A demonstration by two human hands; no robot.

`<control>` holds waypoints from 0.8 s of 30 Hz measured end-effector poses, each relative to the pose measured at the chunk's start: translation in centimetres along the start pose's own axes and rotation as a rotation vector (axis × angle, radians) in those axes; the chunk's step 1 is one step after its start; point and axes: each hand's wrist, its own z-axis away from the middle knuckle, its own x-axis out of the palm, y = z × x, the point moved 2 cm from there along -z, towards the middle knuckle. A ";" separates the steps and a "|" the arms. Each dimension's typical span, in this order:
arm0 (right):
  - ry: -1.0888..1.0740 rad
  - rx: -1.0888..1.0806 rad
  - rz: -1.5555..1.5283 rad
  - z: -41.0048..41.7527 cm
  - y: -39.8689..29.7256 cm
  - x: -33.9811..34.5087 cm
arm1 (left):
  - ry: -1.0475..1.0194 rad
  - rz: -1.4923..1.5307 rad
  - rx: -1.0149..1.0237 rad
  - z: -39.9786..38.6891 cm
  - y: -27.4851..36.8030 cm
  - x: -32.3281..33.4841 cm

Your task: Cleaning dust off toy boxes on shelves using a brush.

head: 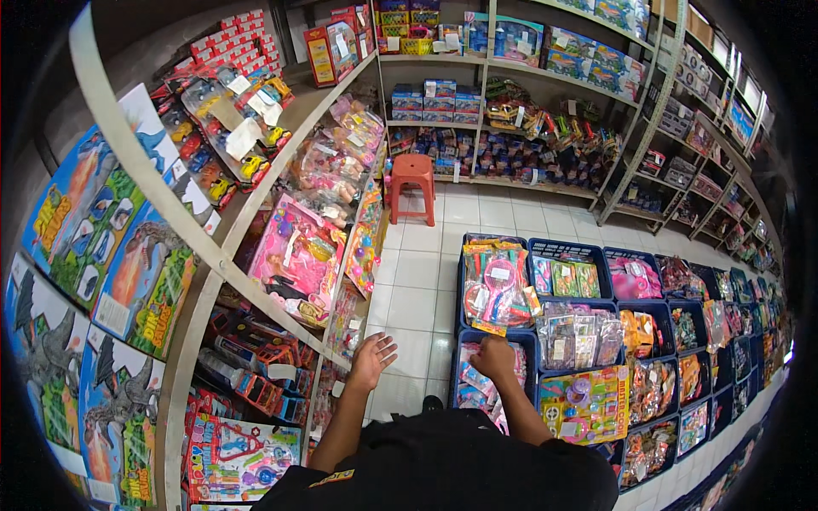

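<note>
My left hand (pixel 374 361) is raised over the aisle beside the left shelving, fingers apart and palm showing, with nothing in it. My right hand (pixel 495 358) is curled into a fist above a blue plastic crate (pixel 455 370) of pink and blue packaged goods. Nothing shows in that fist, though its underside is hidden. Just beyond its knuckles, a bagged toy racket set (pixel 500 278) with a pink racket lies on top of another blue crate (pixel 461 281). Nearest my left hand are small packaged toys (pixel 348 332) along the shelf edge.
A red plastic stool (pixel 412 188) stands on the white tiled floor (pixel 409 268). Metal shelving (pixel 434 57) stocked with toys lines the back. On the left are a boxed doll set (pixel 297 255) and dinosaur toy boxes (pixel 140 255). Rows of blue crates (pixel 569 243) extend right.
</note>
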 end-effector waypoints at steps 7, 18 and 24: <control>0.015 -0.127 -0.200 -9.8 -2.1 -0.3 | -0.002 -0.041 -0.045 -6.2 1.6 4.1; 0.135 -0.384 -0.627 -24.2 -7.5 -8.0 | -0.002 0.029 -0.124 -20.7 4.5 4.3; 0.013 -0.401 -0.294 -32.2 -7.8 -5.2 | 0.025 0.047 -0.167 -28.9 9.3 5.0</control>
